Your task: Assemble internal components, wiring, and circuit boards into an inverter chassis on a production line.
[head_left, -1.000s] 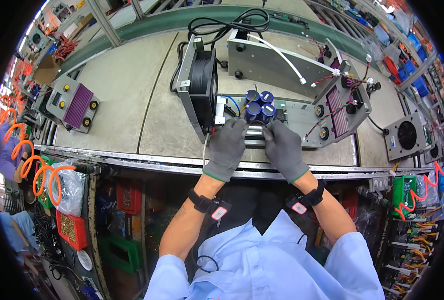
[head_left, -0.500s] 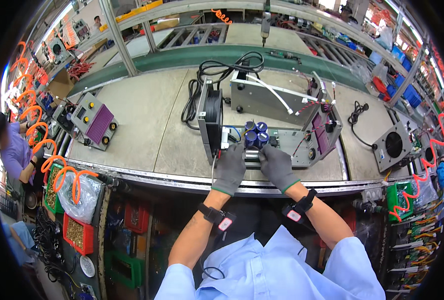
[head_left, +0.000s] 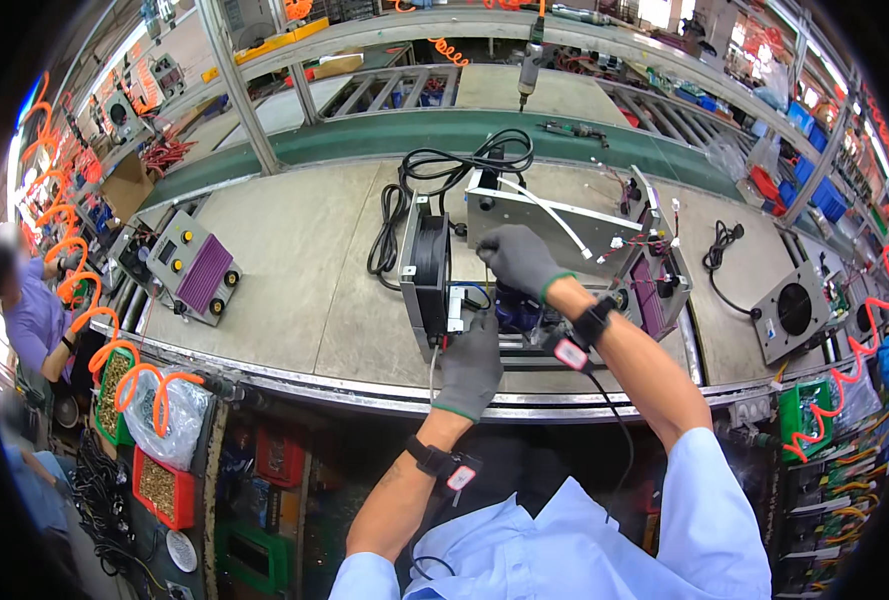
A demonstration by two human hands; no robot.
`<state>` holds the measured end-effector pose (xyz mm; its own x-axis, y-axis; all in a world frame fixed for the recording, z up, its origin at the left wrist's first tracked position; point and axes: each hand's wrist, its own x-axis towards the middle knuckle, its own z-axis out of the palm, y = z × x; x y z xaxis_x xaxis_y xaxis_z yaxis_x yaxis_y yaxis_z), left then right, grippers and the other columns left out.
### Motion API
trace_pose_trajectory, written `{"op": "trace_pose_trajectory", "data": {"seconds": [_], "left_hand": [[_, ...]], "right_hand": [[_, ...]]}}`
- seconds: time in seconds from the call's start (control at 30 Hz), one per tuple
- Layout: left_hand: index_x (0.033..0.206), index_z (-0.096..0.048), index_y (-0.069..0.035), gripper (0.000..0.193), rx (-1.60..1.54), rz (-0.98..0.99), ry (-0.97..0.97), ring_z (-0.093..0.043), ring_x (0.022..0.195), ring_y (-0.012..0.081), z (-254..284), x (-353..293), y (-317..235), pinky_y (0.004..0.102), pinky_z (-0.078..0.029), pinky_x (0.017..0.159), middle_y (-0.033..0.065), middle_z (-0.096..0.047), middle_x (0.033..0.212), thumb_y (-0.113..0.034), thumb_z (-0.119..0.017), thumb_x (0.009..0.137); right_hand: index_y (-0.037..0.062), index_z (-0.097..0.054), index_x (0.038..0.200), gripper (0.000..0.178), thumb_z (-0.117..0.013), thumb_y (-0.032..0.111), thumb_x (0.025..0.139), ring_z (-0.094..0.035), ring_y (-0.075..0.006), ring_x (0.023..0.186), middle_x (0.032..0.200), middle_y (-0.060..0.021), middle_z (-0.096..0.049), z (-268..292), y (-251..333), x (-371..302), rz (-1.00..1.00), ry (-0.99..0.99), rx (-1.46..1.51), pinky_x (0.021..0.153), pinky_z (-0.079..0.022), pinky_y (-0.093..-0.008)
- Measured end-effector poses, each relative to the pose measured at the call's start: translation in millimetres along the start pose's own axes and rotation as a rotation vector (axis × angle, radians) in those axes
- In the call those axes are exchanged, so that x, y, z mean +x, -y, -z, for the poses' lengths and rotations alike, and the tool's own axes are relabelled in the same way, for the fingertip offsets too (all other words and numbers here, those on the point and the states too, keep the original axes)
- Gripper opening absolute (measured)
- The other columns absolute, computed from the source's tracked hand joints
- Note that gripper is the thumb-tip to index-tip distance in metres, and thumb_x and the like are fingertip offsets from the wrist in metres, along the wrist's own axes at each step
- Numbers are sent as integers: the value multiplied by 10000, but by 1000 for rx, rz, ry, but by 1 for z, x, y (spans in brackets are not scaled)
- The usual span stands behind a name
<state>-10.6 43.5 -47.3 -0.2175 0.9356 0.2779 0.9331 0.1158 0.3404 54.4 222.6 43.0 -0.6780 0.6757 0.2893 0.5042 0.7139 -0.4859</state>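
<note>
In front of me stands an opened machine chassis with a grey side panel [head_left: 539, 222] and a purple-faced end panel [head_left: 651, 290]. A black fan [head_left: 430, 262] is upright at its left end. Dark blue cylindrical capacitors [head_left: 516, 312] sit in the middle, partly covered by my right arm. My grey-gloved right hand [head_left: 522, 262] is raised above the capacitors, fingers pinched; what they hold is hidden. My gloved left hand [head_left: 471, 368] is at the chassis's front edge beside a white block [head_left: 455, 308], its fingers curled with their tips among the parts, their grip hidden.
A black power cable [head_left: 394, 215] lies coiled behind the fan. Another purple-fronted unit [head_left: 192, 268] stands left; a panel with a round fan opening [head_left: 792, 310] is at right. A screwdriver [head_left: 529, 75] hangs beyond. Red screw bin [head_left: 164, 488] at lower left; a person [head_left: 34, 310] works far left.
My right hand has risen from the front of the capacitors to above them, moving away from me. My left hand has shifted slightly right and nearer to me. The view has tilted slightly.
</note>
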Motion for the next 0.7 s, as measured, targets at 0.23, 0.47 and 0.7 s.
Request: {"op": "trace_pose_trajectory", "data": {"seconds": [0.23,0.47,0.7], "left_hand": [[1112,-509,-31,271,6,53,12,-709,886,432,9,5,-12,512,-576,714,215,-681,1069,18,-580,855],[1165,-644,-34,224,-255,12,-441,-699,789,365,64,-70,-1,439,-567,713,164,-713,1059,-112,-633,954],[1107,-687,-23,235,-716,414,77,-690,746,217,83,-92,34,392,-545,689,131,-693,809,-214,-687,970]], "right_hand": [[50,-795,1064,286,-723,220,846,-731,-406,1051,1104,-216,-756,-15,-35,34,-294,362,-382,895,-594,-462],[38,-742,982,302,-717,335,933,-722,-404,915,958,-199,-747,36,0,-34,-60,-148,-160,814,-568,-481],[36,-758,1109,340,-679,331,958,-738,-318,873,961,-190,-759,17,54,-148,-16,427,241,823,-568,-407]]}}
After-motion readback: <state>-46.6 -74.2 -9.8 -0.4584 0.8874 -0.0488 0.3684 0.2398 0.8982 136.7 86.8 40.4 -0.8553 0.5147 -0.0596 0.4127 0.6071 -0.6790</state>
